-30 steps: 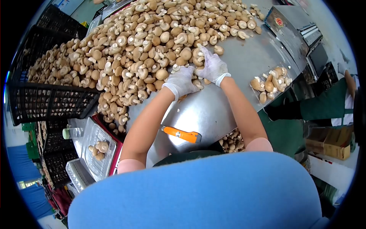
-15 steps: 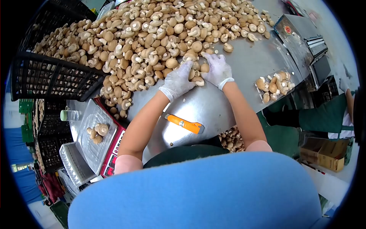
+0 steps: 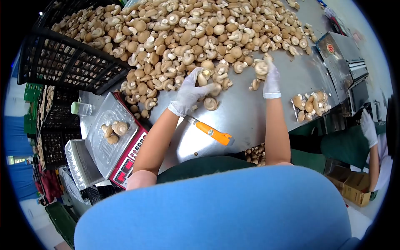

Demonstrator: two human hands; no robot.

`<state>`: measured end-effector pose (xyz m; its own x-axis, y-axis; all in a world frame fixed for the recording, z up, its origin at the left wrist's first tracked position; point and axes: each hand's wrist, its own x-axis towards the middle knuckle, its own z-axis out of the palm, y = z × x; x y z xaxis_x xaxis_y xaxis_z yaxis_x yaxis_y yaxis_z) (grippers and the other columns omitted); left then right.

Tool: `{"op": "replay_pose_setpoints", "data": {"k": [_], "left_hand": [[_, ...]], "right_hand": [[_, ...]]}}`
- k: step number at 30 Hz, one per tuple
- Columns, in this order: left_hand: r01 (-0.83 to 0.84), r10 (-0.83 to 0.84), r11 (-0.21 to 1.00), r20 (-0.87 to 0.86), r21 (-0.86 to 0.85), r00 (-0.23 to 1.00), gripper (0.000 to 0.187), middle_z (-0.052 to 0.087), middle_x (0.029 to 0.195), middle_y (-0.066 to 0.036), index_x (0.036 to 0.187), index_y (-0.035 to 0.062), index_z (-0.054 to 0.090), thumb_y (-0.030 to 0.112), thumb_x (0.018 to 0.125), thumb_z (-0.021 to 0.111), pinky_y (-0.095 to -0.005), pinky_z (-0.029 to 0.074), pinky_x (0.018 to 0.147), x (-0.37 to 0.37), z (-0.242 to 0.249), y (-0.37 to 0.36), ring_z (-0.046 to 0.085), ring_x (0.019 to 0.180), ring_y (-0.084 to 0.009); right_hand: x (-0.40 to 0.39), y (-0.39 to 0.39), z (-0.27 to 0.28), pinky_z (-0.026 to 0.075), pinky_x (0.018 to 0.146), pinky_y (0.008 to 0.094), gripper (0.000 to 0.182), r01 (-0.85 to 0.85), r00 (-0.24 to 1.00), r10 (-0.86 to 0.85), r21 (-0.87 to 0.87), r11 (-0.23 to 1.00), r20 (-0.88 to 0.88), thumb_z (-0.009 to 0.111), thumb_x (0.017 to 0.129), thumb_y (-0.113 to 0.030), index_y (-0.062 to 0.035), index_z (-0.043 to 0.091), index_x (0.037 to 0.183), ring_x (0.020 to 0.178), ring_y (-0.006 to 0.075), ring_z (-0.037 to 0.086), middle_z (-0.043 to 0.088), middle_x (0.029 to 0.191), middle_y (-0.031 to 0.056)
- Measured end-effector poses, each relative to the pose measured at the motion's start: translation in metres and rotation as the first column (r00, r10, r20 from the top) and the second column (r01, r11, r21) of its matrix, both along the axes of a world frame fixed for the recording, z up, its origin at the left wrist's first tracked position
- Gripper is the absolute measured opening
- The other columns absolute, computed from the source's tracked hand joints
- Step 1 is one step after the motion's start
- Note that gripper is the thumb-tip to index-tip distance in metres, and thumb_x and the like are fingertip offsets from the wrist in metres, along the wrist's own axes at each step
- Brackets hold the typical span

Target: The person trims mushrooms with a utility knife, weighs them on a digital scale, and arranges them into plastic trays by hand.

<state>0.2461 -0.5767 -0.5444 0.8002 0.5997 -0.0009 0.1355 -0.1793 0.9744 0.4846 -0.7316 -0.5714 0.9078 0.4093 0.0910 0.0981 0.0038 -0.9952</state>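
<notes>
My left hand [image 3: 187, 95], in a whitish glove, curls around a shiitake mushroom [image 3: 203, 78] at the near edge of a large mushroom pile [image 3: 183, 37]. Just below its thumb, a single mushroom [image 3: 211, 103] rests on the metal table. Further right, my gloved right hand [image 3: 271, 79] grips another mushroom [image 3: 261, 68], slightly blurred, its fingers partly hidden behind it. A smaller mushroom [image 3: 254, 85] lies beneath that one. An orange utility knife [image 3: 214, 132] lies on the table between my forearms.
At left, a clear plastic tray holding several mushrooms [image 3: 113, 132] sits on a red scale [image 3: 128, 166]. A black crate [image 3: 75, 62] tilts beside the pile. Another filled tray [image 3: 310, 106] lies at right, near a metal machine [image 3: 339, 50]. A co-worker's gloved hand [image 3: 368, 127] shows at far right.
My hands have moved apart, the right one going rightward with a mushroom. A mushroom now lies below my left hand. The view has shifted slightly, and the co-worker's arm has moved.
</notes>
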Motion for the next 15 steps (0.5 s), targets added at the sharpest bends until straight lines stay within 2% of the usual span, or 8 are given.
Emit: {"op": "replay_pose_setpoints", "data": {"k": [1, 2, 3, 6, 7, 8, 11, 15], "left_hand": [[0.05, -0.038, 0.967, 0.051, -0.249, 0.998, 0.046, 0.058, 0.101, -0.004, 0.125, 0.0028, 0.053, 0.017, 0.086, 0.074, -0.0251, 0.05, 0.072, -0.007, 0.016, -0.002, 0.058, 0.083, -0.0118], [0.108, -0.061, 0.871, 0.112, -0.479, 0.992, 0.042, 0.059, 0.097, -0.003, 0.124, 0.0032, 0.053, 0.013, 0.088, 0.072, -0.0221, 0.049, 0.065, -0.013, 0.027, -0.004, 0.058, 0.077, -0.0101], [0.173, -0.039, 0.796, 0.236, -0.581, 0.971, 0.037, 0.062, 0.093, -0.002, 0.122, 0.0068, 0.056, 0.009, 0.087, 0.07, -0.0225, 0.048, 0.062, -0.016, 0.014, 0.0, 0.059, 0.072, -0.0098], [0.135, -0.026, 0.773, 0.182, -0.619, 0.983, 0.034, 0.064, 0.094, -0.004, 0.121, 0.007, 0.056, 0.015, 0.091, 0.067, -0.0235, 0.046, 0.056, -0.032, 0.024, -0.004, 0.06, 0.067, -0.0124], [0.138, -0.029, 0.77, 0.182, -0.623, 0.983, 0.032, 0.065, 0.095, -0.007, 0.12, 0.0059, 0.055, 0.023, 0.094, 0.063, -0.0231, 0.043, 0.052, -0.038, 0.019, -0.006, 0.059, 0.063, -0.0131], [0.141, -0.028, 0.768, 0.187, -0.625, 0.982, 0.032, 0.065, 0.095, -0.007, 0.12, 0.0059, 0.055, 0.023, 0.094, 0.063, -0.0231, 0.043, 0.052, -0.044, 0.021, -0.01, 0.059, 0.063, -0.0131], [0.112, -0.005, 0.78, 0.174, -0.616, 0.985, 0.034, 0.066, 0.098, -0.01, 0.118, 0.0032, 0.054, 0.032, 0.099, 0.054, -0.0234, 0.042, 0.05, -0.069, 0.027, -0.022, 0.058, 0.061, -0.0146], [0.075, 0.094, 0.729, 0.209, -0.681, 0.973, 0.034, 0.066, 0.098, -0.013, 0.119, 0.0017, 0.052, 0.03, 0.1, 0.052, -0.0242, 0.043, 0.049, -0.106, 0.033, -0.031, 0.058, 0.06, -0.0158]], "right_hand": [[0.009, -0.008, -0.005, 0.046, 0.052, 0.0262, 0.042, -0.19, 0.887, 0.285, 0.275, 0.942, -0.364, 0.059, 0.095, -0.045, -0.0044, 0.069, 0.095, 0.051, 0.0136, 0.051, 0.064, 0.071, 0.0022], [0.007, -0.009, 0.002, 0.044, 0.046, 0.0265, 0.043, -0.23, 0.577, 0.584, 0.572, 0.787, -0.571, 0.058, 0.095, -0.046, -0.0041, 0.068, 0.097, 0.049, 0.0129, 0.049, 0.064, 0.072, 0.0038], [-0.001, -0.003, 0.005, 0.044, 0.046, 0.0265, 0.043, -0.238, 0.571, 0.59, 0.573, 0.784, -0.571, 0.058, 0.095, -0.046, -0.0041, 0.068, 0.097, 0.049, 0.0129, 0.049, 0.064, 0.072, 0.0038], [-0.035, 0.013, 0.022, 0.038, 0.038, 0.0302, 0.06, -0.06, 0.322, 0.609, 0.626, 0.777, -0.725, 0.048, 0.093, -0.06, -0.0032, 0.066, 0.088, 0.038, 0.0147, 0.04, 0.06, 0.068, 0.007], [-0.041, 0.014, 0.02, 0.043, 0.043, 0.0304, 0.063, -0.142, 0.221, 0.782, 0.774, 0.616, -0.582, 0.047, 0.093, -0.062, -0.0026, 0.066, 0.09, 0.044, 0.018, 0.049, 0.062, 0.074, 0.0079], [-0.05, 0.02, 0.017, 0.047, 0.048, 0.0326, 0.061, -0.09, 0.291, 0.7, 0.709, 0.699, -0.653, 0.045, 0.095, -0.062, -0.0038, 0.064, 0.096, 0.056, 0.0202, 0.056, 0.064, 0.083, 0.009], [-0.079, 0.033, 0.018, 0.048, 0.048, 0.036, 0.059, -0.127, 0.364, 0.708, 0.72, 0.682, -0.605, 0.042, 0.097, -0.062, -0.0057, 0.061, 0.099, 0.064, 0.022, 0.059, 0.064, 0.087, 0.0106], [-0.117, 0.051, 0.038, 0.048, 0.049, 0.0381, 0.062, -0.3, 0.224, 0.757, 0.696, 0.653, -0.613, 0.037, 0.098, -0.065, -0.0079, 0.061, 0.101, 0.069, 0.0245, 0.061, 0.064, 0.088, 0.0122]]}}
